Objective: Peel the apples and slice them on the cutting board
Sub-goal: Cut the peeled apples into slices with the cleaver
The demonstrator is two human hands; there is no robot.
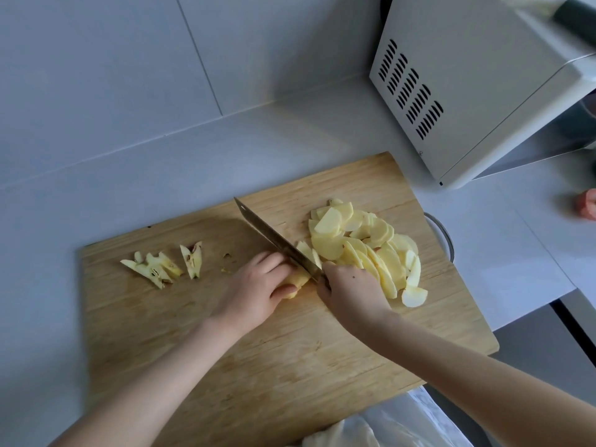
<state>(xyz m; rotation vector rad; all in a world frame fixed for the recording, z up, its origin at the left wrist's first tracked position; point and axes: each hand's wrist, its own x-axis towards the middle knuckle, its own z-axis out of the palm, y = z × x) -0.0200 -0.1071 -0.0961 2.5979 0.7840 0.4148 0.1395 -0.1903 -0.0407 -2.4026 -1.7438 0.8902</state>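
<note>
A wooden cutting board [225, 350] lies on the pale counter. My left hand [254, 288] curls over a peeled apple piece [295, 283] near the board's middle and holds it down. My right hand [350, 290] grips the handle of a knife [274, 240], whose blade runs up and to the left and meets the apple piece beside my left fingers. The handle is hidden in my fist. A heap of thin peeled apple slices [367, 250] lies on the right part of the board. Cut-out core pieces [164, 264] with seeds lie at the left.
A white microwave [467, 91] stands at the back right, close to the board's far corner. A glass bowl rim [443, 235] peeks out under the board's right edge. A white plastic bag [387, 424] sits at the front edge. A red-orange object [587, 204] is at the far right.
</note>
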